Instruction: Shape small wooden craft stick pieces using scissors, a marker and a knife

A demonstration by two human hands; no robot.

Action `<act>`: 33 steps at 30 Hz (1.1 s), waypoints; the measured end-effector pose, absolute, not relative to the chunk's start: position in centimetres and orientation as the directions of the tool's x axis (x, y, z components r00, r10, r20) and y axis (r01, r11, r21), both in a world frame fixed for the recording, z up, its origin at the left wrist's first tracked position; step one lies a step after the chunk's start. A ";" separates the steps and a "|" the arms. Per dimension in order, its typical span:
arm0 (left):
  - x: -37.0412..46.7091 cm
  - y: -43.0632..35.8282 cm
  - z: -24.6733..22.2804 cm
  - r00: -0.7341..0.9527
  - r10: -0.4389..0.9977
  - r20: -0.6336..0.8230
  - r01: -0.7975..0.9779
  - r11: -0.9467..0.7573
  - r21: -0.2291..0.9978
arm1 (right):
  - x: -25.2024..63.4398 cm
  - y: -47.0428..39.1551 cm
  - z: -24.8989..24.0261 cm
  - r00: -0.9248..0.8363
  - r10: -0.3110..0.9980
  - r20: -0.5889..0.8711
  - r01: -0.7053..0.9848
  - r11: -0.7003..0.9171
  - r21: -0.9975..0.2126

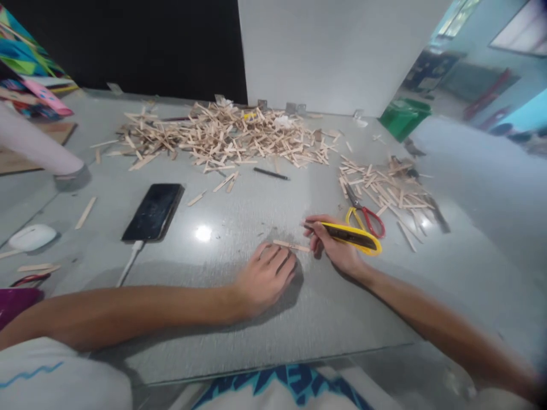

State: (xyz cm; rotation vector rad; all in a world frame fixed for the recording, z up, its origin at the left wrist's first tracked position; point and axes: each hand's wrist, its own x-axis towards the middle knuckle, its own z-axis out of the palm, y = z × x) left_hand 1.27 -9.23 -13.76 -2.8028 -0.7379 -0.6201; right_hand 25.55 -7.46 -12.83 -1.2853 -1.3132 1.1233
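My right hand (335, 245) is closed around a yellow utility knife (352, 236), its blade end pointing left over the table. Just below that end lies a small wooden stick (291, 246) with a dark mark near its middle; its right end reaches my right fingers. My left hand (269, 276) rests palm down, fingers bent and a little apart, right beside the stick's left end. Its thumb is hidden, and whether the fingertips touch the stick I cannot tell. Behind my right hand lie scissors (363, 213) with red and yellow handles, against loose sticks.
A large heap of wooden sticks (231, 136) spreads along the back, with a smaller pile (384, 185) at right. A black pen (271, 173) lies between. At left are a plugged-in phone (154, 212), a white mouse (33, 236) and a pale tube (43, 142). A green bin (404, 118) stands beyond.
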 end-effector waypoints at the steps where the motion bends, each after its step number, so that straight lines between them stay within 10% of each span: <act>1: 1.2 -9.3 -13.7 0.792 0.432 0.431 0.500 -0.864 -0.052 | 25.5 -7.5 -12.6 -0.009 1.000 0.023 0.119 0.024 -0.993; 20: 1.2 -8.9 -13.6 0.836 0.493 0.241 0.467 -0.870 0.159 | 26.1 -8.4 -12.0 -0.111 0.993 0.038 0.437 0.083 -0.896; 33: 1.1 -9.2 -13.8 0.787 0.578 0.215 0.576 -0.814 0.078 | 25.8 -8.3 -11.7 -0.093 0.995 0.036 0.410 0.071 -0.909</act>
